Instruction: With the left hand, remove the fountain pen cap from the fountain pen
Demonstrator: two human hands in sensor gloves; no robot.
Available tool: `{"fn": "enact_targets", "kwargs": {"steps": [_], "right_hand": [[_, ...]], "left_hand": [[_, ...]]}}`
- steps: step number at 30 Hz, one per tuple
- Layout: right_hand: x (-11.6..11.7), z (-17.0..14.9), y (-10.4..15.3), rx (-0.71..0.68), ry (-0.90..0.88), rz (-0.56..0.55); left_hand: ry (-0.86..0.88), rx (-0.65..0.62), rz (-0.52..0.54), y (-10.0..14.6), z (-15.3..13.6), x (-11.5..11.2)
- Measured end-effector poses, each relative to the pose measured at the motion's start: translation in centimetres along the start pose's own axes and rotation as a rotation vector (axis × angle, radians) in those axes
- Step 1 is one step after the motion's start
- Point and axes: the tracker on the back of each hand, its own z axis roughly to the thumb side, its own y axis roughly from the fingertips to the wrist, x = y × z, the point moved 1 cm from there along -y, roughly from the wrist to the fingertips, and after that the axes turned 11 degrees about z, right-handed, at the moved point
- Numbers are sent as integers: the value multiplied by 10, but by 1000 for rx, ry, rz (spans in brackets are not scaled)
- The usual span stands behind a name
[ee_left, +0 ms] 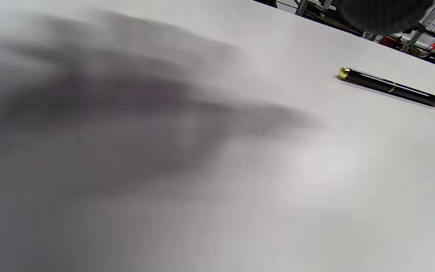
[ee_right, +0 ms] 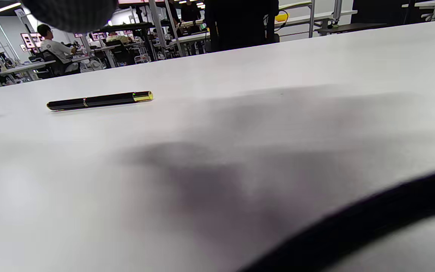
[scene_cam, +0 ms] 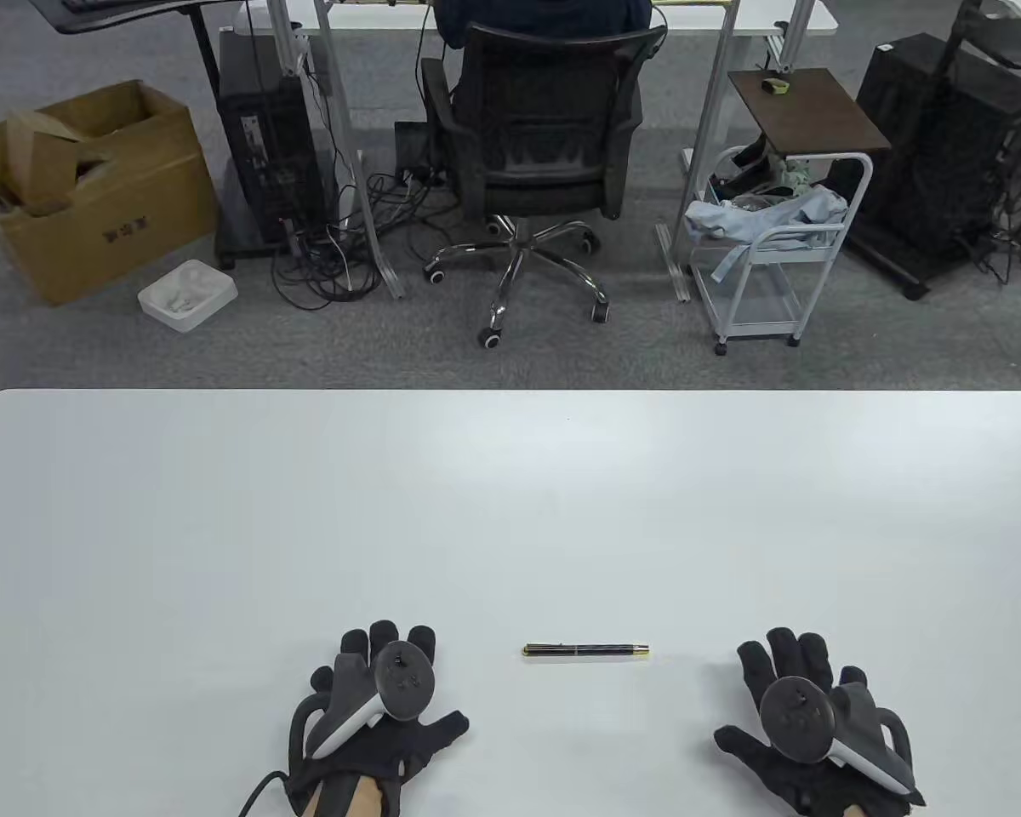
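Observation:
A black fountain pen (scene_cam: 586, 652) with gold ends lies flat on the white table (scene_cam: 510, 511), capped, running left to right between my hands. My left hand (scene_cam: 383, 706) rests flat on the table to the pen's left, fingers spread, holding nothing. My right hand (scene_cam: 804, 715) rests flat to the pen's right, also empty. The pen also shows in the left wrist view (ee_left: 393, 87) at the upper right and in the right wrist view (ee_right: 99, 100) at the upper left. Both hands are apart from the pen.
Beyond the table's far edge stand an office chair (scene_cam: 536, 162), a white trolley (scene_cam: 766, 255), a cardboard box (scene_cam: 85, 187) and computer towers on the floor. Nothing else lies on the table.

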Motion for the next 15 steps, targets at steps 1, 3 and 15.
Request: {"fn": "enact_targets", "kwargs": {"steps": [1, 3, 15], "right_hand": [[0, 0, 0, -1, 3, 0], [0, 1, 0, 0, 8, 0], [0, 0, 0, 2, 5, -5]], "left_hand": [[-1, 1, -1, 0, 0, 0], [0, 0, -1, 0, 0, 0], [10, -51, 67, 2, 6, 2]]}}
